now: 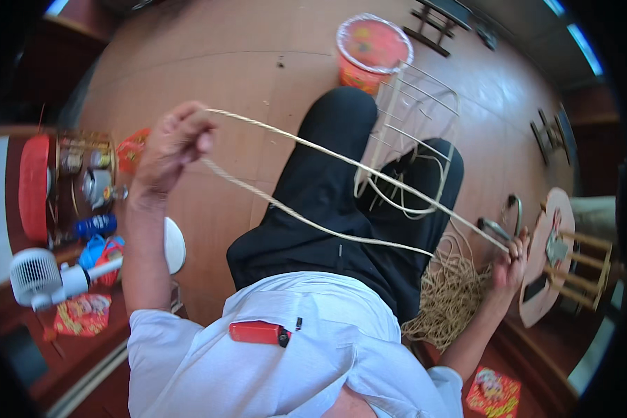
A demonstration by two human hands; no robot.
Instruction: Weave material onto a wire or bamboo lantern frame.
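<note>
A tan twisted cord [313,148] stretches across my lap between my two hands. Raised at the left, my left hand [174,143] is closed on the cord, whose second strand sags back over my thighs toward the right. Low at the right, my right hand [513,263] grips the taut strand with bent fingers. Beside my right forearm lies a tangled pile of the same cord [449,296]. A pale wire frame [425,115] of rods stands by my knees, with loops of cord at its lower end.
Past my knees stands a red bucket [369,66] with a plastic-lined rim. At right is a wooden stool [547,258] with small items. A white fan [38,279], blue can [96,226] and red-topped rack [35,188] sit at left. Dark stools [435,28] stand farther off.
</note>
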